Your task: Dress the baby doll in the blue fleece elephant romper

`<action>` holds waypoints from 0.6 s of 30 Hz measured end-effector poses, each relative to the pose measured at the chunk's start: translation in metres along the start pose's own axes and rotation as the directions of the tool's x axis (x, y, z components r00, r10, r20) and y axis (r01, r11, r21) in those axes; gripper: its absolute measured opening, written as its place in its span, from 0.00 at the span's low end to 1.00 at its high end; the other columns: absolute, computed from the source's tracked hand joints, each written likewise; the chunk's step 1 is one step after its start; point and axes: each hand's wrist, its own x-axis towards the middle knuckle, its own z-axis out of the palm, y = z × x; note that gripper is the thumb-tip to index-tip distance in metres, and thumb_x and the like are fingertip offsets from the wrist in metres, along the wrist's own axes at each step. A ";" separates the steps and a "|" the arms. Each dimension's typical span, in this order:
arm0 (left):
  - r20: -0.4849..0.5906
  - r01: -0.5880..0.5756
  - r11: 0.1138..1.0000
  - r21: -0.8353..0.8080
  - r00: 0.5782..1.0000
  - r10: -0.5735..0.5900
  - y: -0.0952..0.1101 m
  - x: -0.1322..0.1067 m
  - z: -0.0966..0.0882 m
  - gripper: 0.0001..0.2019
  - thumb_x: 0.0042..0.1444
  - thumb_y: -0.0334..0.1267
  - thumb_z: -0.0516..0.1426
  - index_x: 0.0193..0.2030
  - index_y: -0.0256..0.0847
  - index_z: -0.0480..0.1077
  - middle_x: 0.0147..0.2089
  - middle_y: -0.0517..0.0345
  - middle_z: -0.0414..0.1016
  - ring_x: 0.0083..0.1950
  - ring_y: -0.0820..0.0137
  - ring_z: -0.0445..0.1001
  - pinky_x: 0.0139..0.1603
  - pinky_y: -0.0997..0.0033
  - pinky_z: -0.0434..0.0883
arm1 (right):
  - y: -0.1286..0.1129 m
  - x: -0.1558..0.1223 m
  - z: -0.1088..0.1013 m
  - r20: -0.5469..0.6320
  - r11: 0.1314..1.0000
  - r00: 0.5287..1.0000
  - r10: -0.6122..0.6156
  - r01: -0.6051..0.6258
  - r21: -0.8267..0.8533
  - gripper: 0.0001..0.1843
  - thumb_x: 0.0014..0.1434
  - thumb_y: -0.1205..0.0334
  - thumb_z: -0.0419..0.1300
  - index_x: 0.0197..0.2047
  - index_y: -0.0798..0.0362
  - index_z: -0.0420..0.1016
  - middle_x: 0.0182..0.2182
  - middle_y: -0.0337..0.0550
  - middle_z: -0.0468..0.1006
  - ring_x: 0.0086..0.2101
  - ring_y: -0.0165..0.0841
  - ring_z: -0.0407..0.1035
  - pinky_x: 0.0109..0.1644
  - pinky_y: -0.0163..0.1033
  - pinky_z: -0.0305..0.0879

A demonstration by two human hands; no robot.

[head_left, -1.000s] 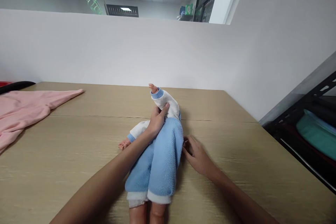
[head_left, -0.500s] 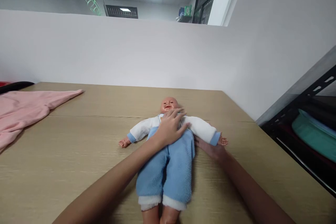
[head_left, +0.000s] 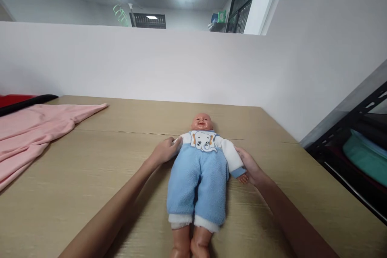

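A baby doll (head_left: 198, 173) lies on its back, head away from me, in a blue and white fleece outfit with an elephant face (head_left: 204, 142) on the chest. My left hand (head_left: 166, 151) is closed around the white sleeve at the doll's left-side arm as I see it, hiding that forearm and hand. My right hand (head_left: 250, 166) holds the other sleeve (head_left: 232, 156) from its outer side, with the fingers partly hidden behind it. The blue cuff and small plastic hand (head_left: 243, 178) on that side show below my fingers.
The doll rests on a wood-coloured table (head_left: 121, 193) against a white wall (head_left: 151, 64). Pink cloth (head_left: 33, 129) is spread at the left, beside a red thing with a black edge (head_left: 30, 100). A black rack (head_left: 363, 169) with teal fabric (head_left: 365, 153) stands at the right.
My left hand has gone from the doll's chest to the left sleeve, uncovering the elephant face. Both doll arms, previously spread outward, are now closer to its body. The view has shifted slightly.
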 end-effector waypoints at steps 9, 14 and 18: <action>-0.028 0.075 0.900 -0.430 0.995 -0.097 0.048 -0.040 0.002 0.39 0.61 0.75 0.55 0.57 0.39 0.76 0.62 0.38 0.81 0.64 0.44 0.77 0.64 0.53 0.69 | -0.019 -0.040 0.058 -0.008 0.998 0.999 -0.035 0.036 0.061 0.33 0.59 0.46 0.73 0.64 0.44 0.76 0.68 0.42 0.77 0.68 0.44 0.70 0.77 0.50 0.63; -0.120 0.093 0.871 -0.482 0.978 -0.171 0.067 -0.115 -0.014 0.38 0.60 0.74 0.57 0.58 0.38 0.74 0.58 0.42 0.82 0.62 0.48 0.78 0.63 0.55 0.71 | -0.050 -0.103 0.063 -0.042 0.994 0.999 -0.030 0.025 -0.106 0.40 0.59 0.38 0.71 0.68 0.49 0.73 0.65 0.47 0.80 0.66 0.49 0.73 0.74 0.55 0.67; -0.291 0.018 0.816 -0.577 0.930 -0.226 0.057 -0.213 0.007 0.36 0.62 0.70 0.57 0.59 0.39 0.75 0.59 0.44 0.82 0.63 0.48 0.78 0.61 0.56 0.76 | -0.056 -0.176 0.045 -0.089 0.927 0.986 -0.144 0.103 -0.360 0.39 0.58 0.38 0.71 0.68 0.47 0.76 0.64 0.49 0.81 0.66 0.55 0.73 0.72 0.58 0.69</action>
